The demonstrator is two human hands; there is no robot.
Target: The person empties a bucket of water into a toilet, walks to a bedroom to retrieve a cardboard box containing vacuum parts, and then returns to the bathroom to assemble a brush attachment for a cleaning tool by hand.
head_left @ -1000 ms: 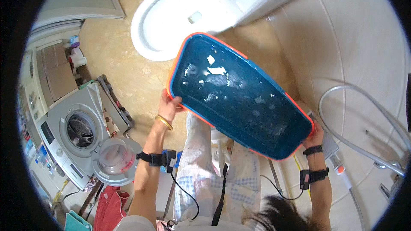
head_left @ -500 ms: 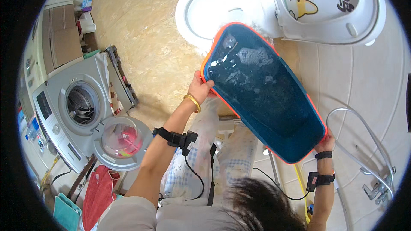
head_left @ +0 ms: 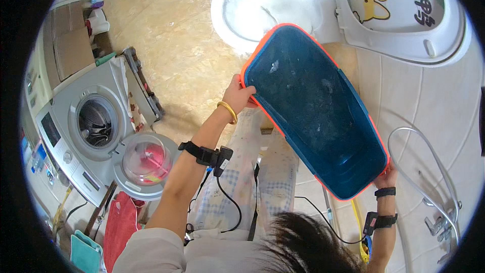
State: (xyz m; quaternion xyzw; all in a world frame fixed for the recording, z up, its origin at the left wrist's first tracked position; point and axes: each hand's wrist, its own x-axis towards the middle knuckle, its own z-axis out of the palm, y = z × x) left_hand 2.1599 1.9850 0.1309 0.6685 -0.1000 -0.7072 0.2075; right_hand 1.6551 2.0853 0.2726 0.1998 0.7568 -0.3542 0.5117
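Observation:
A deep dark-blue plastic tub with an orange rim is tilted, its far end over the near edge of the toilet bowl. My left hand grips the rim at the left of that far end, thumb on the inside. At the near right corner, my right hand is closed round the other end, its fingers partly hidden behind the tub. Wet streaks and a little foam cling to the tub's inner wall. White, foamy water fills the bowl.
The raised toilet lid carries a cartoon dog sticker. At right, a shower hose loops by a metal faucet. To the left stand a washing machine with its round door open, cardboard boxes and a red towel.
Most of the soapy water has left the tub, and the toilet water has turned foamy. Both hands keep their hold; the tub has shifted only slightly.

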